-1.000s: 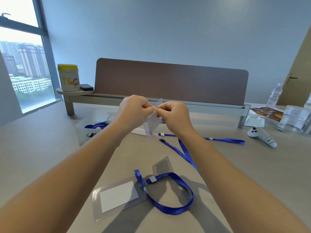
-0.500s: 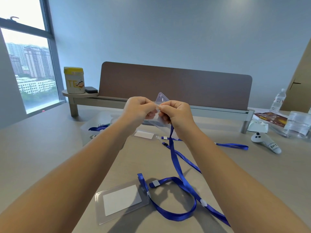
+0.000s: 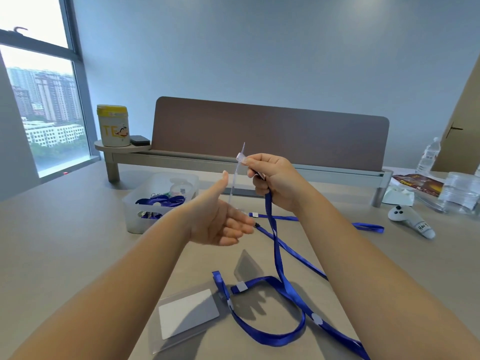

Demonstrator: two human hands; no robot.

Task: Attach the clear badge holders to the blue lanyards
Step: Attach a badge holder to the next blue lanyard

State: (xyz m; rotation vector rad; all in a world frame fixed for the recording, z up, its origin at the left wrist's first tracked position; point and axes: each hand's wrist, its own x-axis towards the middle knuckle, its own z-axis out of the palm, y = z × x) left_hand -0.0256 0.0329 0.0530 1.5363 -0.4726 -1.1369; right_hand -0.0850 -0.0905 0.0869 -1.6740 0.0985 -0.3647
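My right hand (image 3: pixel 275 179) is raised above the table, shut on the clip end of a blue lanyard (image 3: pixel 276 253) with a clear badge holder (image 3: pixel 236 178) hanging edge-on from it. The strap trails down to the table and off the bottom edge. My left hand (image 3: pixel 220 219) is open, palm up, just left of and below the holder, touching nothing. Near the front lies another clear badge holder (image 3: pixel 187 315) with a white card, joined to a looped blue lanyard (image 3: pixel 262 336). A third blue lanyard (image 3: pixel 368 226) lies flat further back.
A translucent bin (image 3: pixel 145 203) with several blue lanyards stands at left centre. A white controller (image 3: pixel 410 219), clear plastic containers (image 3: pixel 462 193), a water bottle (image 3: pixel 428 154) and a packet sit at right. A desk shelf (image 3: pixel 181 158) with a brown partition and a yellow-lidded canister (image 3: pixel 113 126) runs along the back.
My left hand let go of the badge holder and dropped away, opening palm up. My right hand kept the lanyard clip with the holder now hanging from it.
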